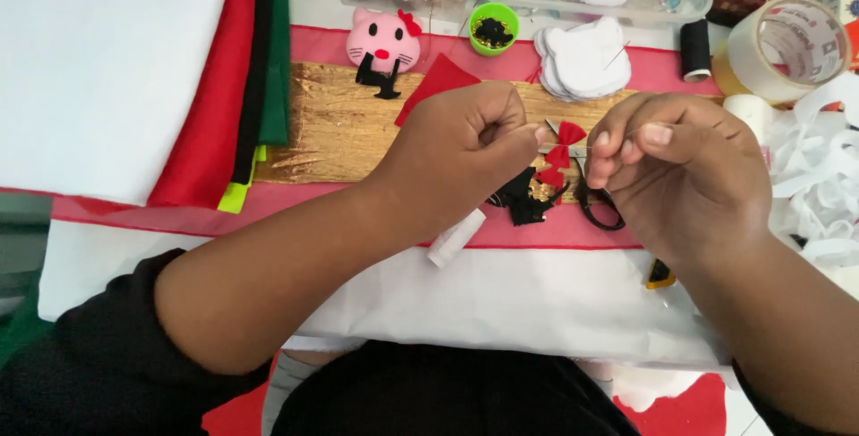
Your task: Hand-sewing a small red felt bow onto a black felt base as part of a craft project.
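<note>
My left hand (461,145) and my right hand (680,172) meet over a small red felt bow (564,145), pinching it from both sides above the gold cloth (335,127). The left fingertips touch the bow's left edge; the right fingertips hold its right side, possibly with a fine needle or thread. Black felt scraps (523,203) and black scissor handles (599,208) lie just under the bow. A white glue stick or tube (455,239) pokes out beneath my left wrist.
A pink cat-face felt piece (383,39), a stack of white felt cat shapes (586,60), a green cup of black beads (493,29), a black thread spool (695,49), a tape roll (787,47) and white ribbon (819,176) surround the work. Folded felt sheets (242,69) lie left.
</note>
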